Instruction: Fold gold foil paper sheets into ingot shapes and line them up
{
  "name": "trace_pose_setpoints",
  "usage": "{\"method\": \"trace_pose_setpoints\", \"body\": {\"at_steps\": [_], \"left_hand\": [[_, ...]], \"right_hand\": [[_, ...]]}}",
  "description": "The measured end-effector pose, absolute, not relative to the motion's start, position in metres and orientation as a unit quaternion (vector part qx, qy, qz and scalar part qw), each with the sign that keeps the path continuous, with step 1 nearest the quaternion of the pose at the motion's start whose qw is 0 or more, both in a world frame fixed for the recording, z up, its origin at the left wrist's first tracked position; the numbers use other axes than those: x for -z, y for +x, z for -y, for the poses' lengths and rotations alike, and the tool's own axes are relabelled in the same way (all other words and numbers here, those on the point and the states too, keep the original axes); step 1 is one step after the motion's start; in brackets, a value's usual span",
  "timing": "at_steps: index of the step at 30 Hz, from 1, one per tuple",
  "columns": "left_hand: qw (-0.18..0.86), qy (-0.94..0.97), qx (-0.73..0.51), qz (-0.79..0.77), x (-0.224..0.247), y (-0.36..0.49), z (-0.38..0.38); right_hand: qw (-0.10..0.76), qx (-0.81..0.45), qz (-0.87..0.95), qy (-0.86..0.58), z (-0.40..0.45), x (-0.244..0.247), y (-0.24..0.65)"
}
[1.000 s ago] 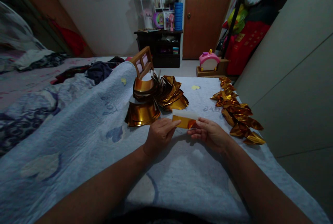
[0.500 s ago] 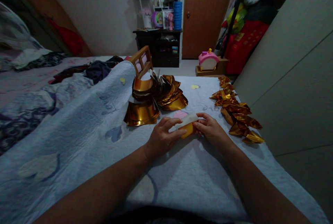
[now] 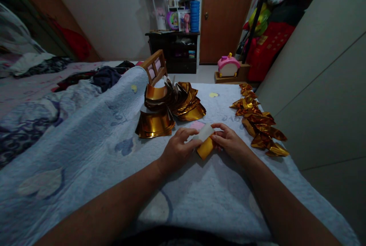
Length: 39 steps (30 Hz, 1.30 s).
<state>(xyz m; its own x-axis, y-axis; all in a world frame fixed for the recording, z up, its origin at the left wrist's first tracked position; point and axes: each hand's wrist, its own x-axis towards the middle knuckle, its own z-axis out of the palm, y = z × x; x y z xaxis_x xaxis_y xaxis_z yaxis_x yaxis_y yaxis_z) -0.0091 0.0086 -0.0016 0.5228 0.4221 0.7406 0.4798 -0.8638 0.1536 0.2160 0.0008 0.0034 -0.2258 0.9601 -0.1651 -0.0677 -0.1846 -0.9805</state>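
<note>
Between my two hands is a sheet of gold foil paper (image 3: 205,148), its pale back showing along the far part and its gold face on the near part, as if rolled or folded over. My left hand (image 3: 180,145) grips its left side with thumb and fingers. On the right side, my right hand (image 3: 228,141) pinches it. Beyond my left hand lie fanned stacks of gold foil sheets (image 3: 156,123). Past my right hand, a row of folded gold foil pieces (image 3: 259,120) runs along the bed's right side.
A pale blue quilt (image 3: 206,196) with heart shapes covers the surface. A small wooden chair back (image 3: 154,66) rises behind the stacks. Bunched clothing (image 3: 105,78) lies at left. Beyond the far edge stand a dark cabinet (image 3: 173,53) and a pink toy (image 3: 228,64). A pale panel (image 3: 323,78) borders the right.
The foil sheet has turned between my hands, and more of its gold face shows on the near side. My fingers have shifted slightly; the stacks and folded pieces stay put.
</note>
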Motion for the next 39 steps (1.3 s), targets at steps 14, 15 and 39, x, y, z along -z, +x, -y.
{"method": "trace_pose_setpoints", "body": {"at_steps": [14,15,39], "left_hand": [[-0.054,-0.923,0.321,0.204,0.004,-0.015,-0.013],[-0.058,-0.929,0.298,0.212,0.004,-0.015,-0.013],[-0.067,-0.959,0.199,0.188,-0.006,0.004,0.005]], "right_hand": [[0.319,-0.391,0.65,-0.568,-0.001,-0.003,0.216],[0.297,-0.349,0.673,-0.58,-0.001,-0.003,0.216],[0.176,-0.129,0.773,-0.595,0.005,-0.003,0.209]]}}
